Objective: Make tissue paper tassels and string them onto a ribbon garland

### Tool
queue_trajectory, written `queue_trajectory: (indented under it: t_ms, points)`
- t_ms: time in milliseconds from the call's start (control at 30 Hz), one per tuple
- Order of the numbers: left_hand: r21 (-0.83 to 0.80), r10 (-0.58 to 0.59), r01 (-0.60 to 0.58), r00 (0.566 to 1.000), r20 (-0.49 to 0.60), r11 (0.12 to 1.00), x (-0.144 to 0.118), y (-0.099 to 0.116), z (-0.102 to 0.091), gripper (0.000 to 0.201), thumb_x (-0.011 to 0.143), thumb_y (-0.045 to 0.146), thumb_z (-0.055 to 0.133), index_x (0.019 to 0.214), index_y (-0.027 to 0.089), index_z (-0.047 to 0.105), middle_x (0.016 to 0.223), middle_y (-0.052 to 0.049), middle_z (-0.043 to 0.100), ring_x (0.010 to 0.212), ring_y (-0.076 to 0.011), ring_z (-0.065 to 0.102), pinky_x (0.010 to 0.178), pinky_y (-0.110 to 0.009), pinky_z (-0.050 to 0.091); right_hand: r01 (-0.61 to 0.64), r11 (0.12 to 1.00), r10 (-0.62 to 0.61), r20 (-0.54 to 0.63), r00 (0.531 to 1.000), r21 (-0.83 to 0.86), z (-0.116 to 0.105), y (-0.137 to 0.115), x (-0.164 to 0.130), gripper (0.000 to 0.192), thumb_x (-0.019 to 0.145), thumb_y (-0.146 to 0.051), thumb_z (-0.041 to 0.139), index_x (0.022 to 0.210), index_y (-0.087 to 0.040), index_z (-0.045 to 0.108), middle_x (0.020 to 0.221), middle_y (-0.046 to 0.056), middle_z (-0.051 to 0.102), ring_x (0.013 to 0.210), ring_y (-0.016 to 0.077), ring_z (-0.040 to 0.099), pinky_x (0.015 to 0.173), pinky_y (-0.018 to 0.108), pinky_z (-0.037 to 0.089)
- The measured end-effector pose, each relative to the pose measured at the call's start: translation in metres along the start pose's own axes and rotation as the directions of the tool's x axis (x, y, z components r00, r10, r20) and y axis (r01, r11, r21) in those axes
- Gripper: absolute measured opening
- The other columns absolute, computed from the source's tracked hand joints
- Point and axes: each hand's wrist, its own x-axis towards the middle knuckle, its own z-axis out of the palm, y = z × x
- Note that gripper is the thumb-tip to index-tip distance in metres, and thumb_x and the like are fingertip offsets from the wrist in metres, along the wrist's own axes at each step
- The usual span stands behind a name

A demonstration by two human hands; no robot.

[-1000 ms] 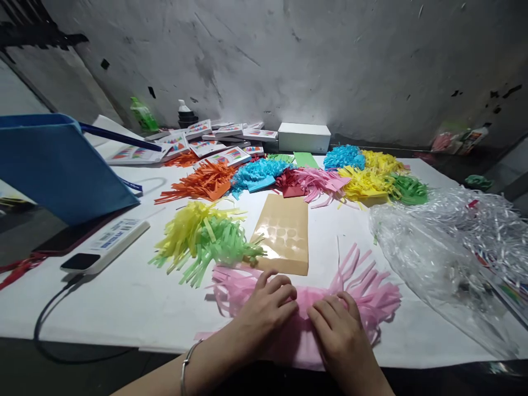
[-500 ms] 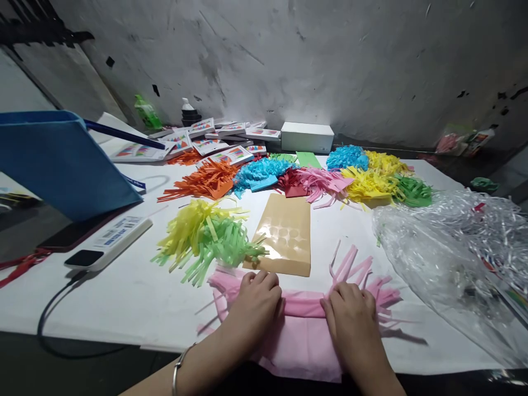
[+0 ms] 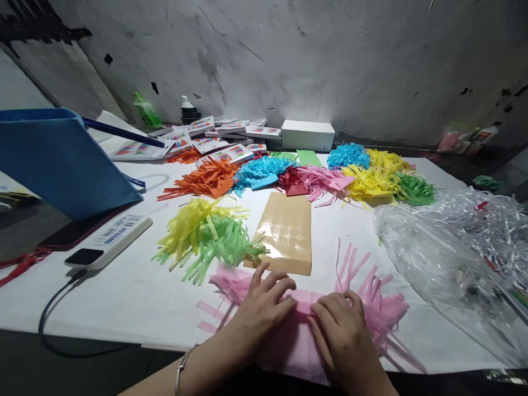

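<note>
Fringed pink tissue paper lies crosswise at the table's near edge, cut into strips at both ends, with a folded band along its middle. On the left part of that band rests my left hand, its fingers spread and partly lifted off the paper. My right hand presses the band near the centre, fingers together and thumb against the paper, holding it. The strips on the right spread out beyond this hand. Part of the pink sheet hangs toward me between my wrists. Just beyond it is a tan sheet of clear round stickers.
Yellow and green tissue tassels lie left of the stickers. Behind stand a row of coloured tassels, flat printed boxes and a white box. Clear plastic bag at right; blue case and cabled white device at left.
My left hand has loosened from the pink band, its fingers now raised and spread. My right hand has shifted left along the band, and the right-hand strips have fanned out toward me.
</note>
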Motion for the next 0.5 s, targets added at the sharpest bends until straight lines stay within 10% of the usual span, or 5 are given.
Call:
queue_trajectory:
  t_ms: [233, 500]
  points:
    - [-0.046, 0.108, -0.105, 0.992, 0.072, 0.993, -0.003, -0.009, 0.006, 0.012, 0.093, 0.023, 0.067, 0.081, 0.023, 0.067, 0.081, 0.001, 0.066, 0.085, -0.0174, 0.053, 0.098, -0.042, 0.028, 0.164, 0.984, -0.163, 0.019, 0.986, -0.066, -0.002, 0.005, -0.006, 0.039, 0.102, -0.012, 0.03, 0.081, -0.018, 0.062, 0.07, 0.001, 0.06, 0.076, 0.0162, 0.054, 0.098, 0.038, 0.033]
    - [-0.068, -0.064, 0.083, 0.966, 0.25, 0.994, -0.011, -0.012, 0.001, 0.007, 0.093, 0.022, 0.067, 0.086, 0.022, 0.064, 0.083, 0.002, 0.069, 0.082, -0.018, 0.054, 0.079, -0.036, 0.028, -0.01, 1.0, 0.01, -0.049, 0.999, 0.004, -0.012, 0.016, -0.023, 0.025, 0.1, -0.016, 0.042, 0.091, -0.022, 0.064, 0.094, 0.002, 0.068, 0.097, 0.0193, 0.06, 0.109, 0.046, 0.029]
